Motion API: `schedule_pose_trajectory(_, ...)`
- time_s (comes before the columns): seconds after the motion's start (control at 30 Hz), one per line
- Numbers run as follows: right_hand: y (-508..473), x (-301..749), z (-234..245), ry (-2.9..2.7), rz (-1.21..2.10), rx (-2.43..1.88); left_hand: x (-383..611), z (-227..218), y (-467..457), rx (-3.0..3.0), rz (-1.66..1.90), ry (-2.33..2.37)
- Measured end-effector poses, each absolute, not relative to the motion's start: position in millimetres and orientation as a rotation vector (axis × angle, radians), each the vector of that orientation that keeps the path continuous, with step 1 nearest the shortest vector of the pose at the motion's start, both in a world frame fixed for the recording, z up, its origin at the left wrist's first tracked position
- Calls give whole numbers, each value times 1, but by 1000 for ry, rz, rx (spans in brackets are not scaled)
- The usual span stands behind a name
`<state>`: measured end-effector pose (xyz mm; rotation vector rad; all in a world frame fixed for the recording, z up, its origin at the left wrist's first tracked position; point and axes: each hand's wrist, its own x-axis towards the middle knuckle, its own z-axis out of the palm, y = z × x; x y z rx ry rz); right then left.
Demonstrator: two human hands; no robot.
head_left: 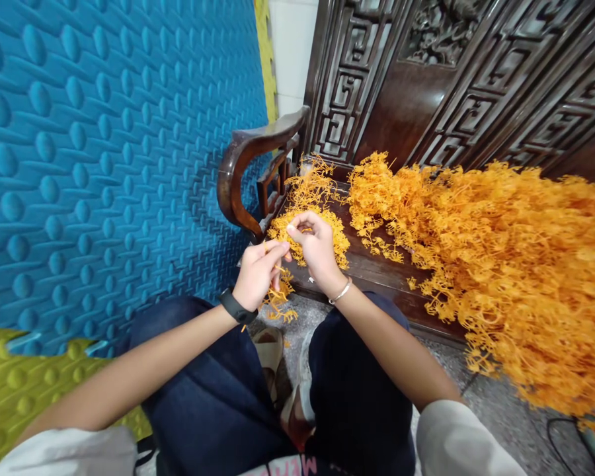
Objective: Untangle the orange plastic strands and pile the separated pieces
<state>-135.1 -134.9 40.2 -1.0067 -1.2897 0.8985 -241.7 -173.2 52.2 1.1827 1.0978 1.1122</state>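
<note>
My left hand (pixel 261 272), with a dark band on its wrist, is closed around thin orange branching strands (pixel 280 297) that look like plastic and dangle below the fingers. Close by on the right, my right hand (pixel 317 246) is curled with thumb and forefinger pinched together. Whatever lies in that pinch is too small or hidden to make out. Under and behind both hands, a yellow-orange heap of small pieces (pixel 338 238) sits on the dark wooden bench seat (pixel 377 271). Looser orange strands (pixel 312 185) lie just beyond that heap.
A large orange pile (pixel 540 264) covers the bench's right side and spills over its front. The curved wooden armrest (pixel 235 172) rises left of the hands, before a carved backrest (pixel 401 106). Blue textured matting (pixel 104 165) fills the left. A black cable (pixel 558 430) lies lower right.
</note>
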Motion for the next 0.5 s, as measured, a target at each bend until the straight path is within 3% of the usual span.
schedule_pose_trajectory(0.1,-118,-121,41,-1247,783,-1034,-238,47,-188,1173,1073,1105)
schedule_pose_trajectory(0.23,-82,-68,45,-966,562,-1187,-234,33,-218,1159,708,1052)
schedule_pose_trajectory(0.5,-65,-24,23,-1083,852,-1384,-237,25,-209,1128,736,1045)
